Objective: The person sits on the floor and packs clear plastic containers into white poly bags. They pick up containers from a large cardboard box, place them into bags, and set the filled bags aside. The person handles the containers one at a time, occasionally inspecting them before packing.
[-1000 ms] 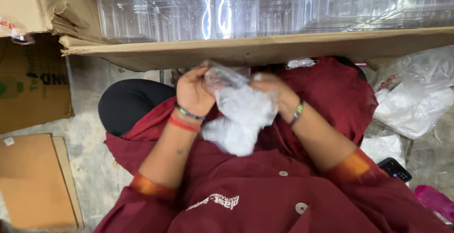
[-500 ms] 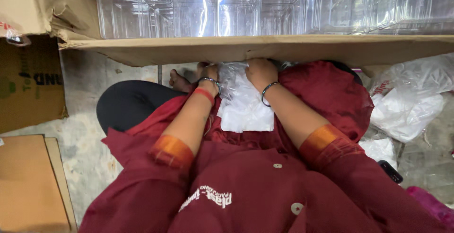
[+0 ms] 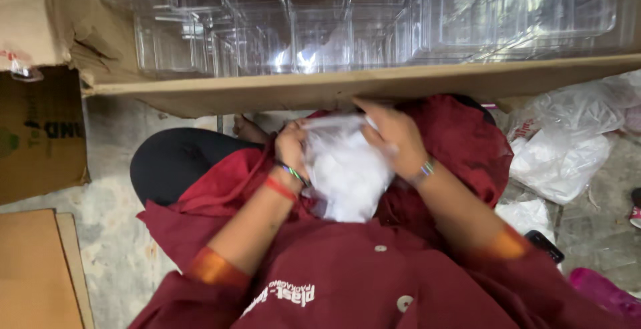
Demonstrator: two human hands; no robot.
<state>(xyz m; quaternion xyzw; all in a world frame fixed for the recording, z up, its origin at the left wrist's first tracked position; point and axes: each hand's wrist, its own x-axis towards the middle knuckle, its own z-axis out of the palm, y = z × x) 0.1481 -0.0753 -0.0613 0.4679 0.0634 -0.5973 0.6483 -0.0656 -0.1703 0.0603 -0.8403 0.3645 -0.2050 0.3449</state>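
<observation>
Item: clear plastic bag point(image 3: 346, 169), crumpled, held in our lap over the maroon garment point(image 3: 347, 269), just below the edge of the cardboard box point(image 3: 320, 90). Long axis runs away from us. Left hand point(image 3: 292, 150) closed on its left edge; right hand point(image 3: 394, 139) clasps top and right side, equally near. Surrounds: clear plastic containers point(image 3: 347, 22) in box; loose plastic bags point(image 3: 567, 142) on floor, right.
</observation>
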